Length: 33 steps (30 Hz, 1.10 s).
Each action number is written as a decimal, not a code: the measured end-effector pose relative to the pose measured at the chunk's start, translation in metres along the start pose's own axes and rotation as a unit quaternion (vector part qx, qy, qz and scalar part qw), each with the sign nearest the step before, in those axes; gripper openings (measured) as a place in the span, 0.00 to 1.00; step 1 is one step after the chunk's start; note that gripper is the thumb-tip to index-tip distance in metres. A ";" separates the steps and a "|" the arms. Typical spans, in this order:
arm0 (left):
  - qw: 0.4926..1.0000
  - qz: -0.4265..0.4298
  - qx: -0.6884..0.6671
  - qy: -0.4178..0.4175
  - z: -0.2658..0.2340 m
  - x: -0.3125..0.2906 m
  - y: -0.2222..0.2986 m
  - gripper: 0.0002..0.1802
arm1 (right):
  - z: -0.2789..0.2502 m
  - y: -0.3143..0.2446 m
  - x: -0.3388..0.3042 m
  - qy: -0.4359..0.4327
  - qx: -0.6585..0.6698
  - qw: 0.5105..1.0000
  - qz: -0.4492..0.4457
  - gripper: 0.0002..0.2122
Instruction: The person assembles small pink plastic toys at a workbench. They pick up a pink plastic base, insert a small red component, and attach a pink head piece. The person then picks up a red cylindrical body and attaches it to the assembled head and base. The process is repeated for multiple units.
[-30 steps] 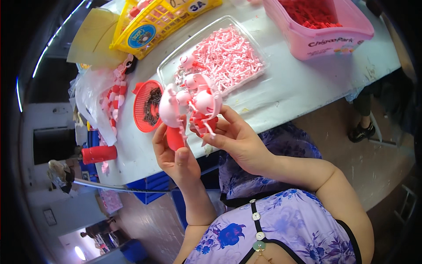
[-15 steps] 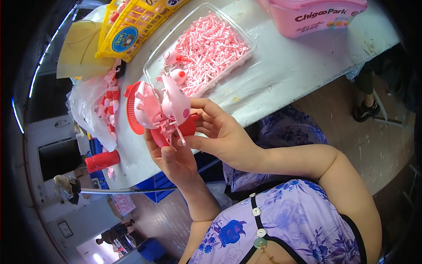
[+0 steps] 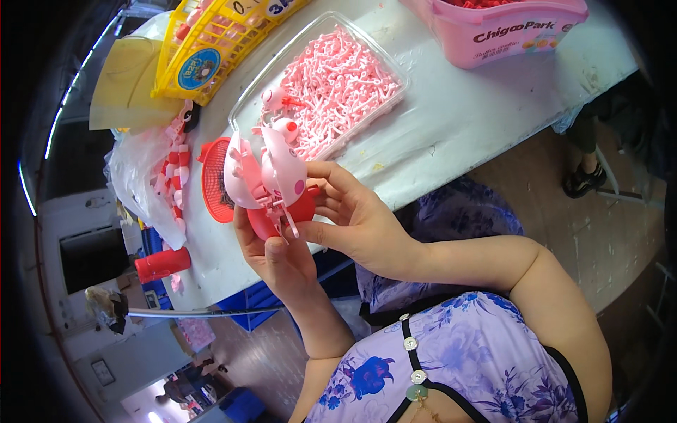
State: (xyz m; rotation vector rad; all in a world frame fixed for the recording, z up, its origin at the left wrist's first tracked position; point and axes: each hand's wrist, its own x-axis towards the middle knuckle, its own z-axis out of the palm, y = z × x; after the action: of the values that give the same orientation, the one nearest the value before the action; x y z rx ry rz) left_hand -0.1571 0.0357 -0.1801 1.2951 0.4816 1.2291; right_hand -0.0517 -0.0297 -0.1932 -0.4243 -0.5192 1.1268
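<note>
Left of the frame's centre, the left hand [image 3: 280, 262] and right hand [image 3: 352, 222] grip a parted pink-and-red hollow plastic toy figure [image 3: 281, 176]. A light, steady hold should keep its edges aligned and the thin pink plastic rod [image 3: 290, 221] from slipping.

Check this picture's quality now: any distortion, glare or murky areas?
Head view throughout: straight lines bow toward a black fisheye rim; pale sheen on the tabletop, bright highlights on the pink and red toy; a blown-out light patch at the lower left; far right edge too dark for detail.
</note>
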 end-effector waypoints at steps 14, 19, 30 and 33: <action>0.986 0.048 0.159 -0.020 0.019 -0.008 0.002 0.34 | -0.012 -0.016 0.001 0.031 0.064 0.992 0.101 0.25; 0.981 0.036 0.188 -0.043 0.019 -0.007 0.003 0.33 | -0.019 -0.014 0.003 0.026 0.090 0.989 0.115 0.25; 0.978 0.096 0.183 -0.037 0.025 -0.010 -0.004 0.30 | -0.023 -0.015 0.003 0.011 0.130 0.983 0.127 0.25; 0.978 0.071 0.196 -0.034 0.025 -0.010 0.001 0.30 | -0.024 -0.014 0.004 0.007 0.122 0.984 0.130 0.25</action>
State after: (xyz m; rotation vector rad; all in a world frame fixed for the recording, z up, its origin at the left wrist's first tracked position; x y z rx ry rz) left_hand -0.1400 0.0149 -0.1751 1.7245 0.6113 1.2421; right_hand -0.0262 -0.0329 -0.2045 -0.2903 -0.3130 1.4191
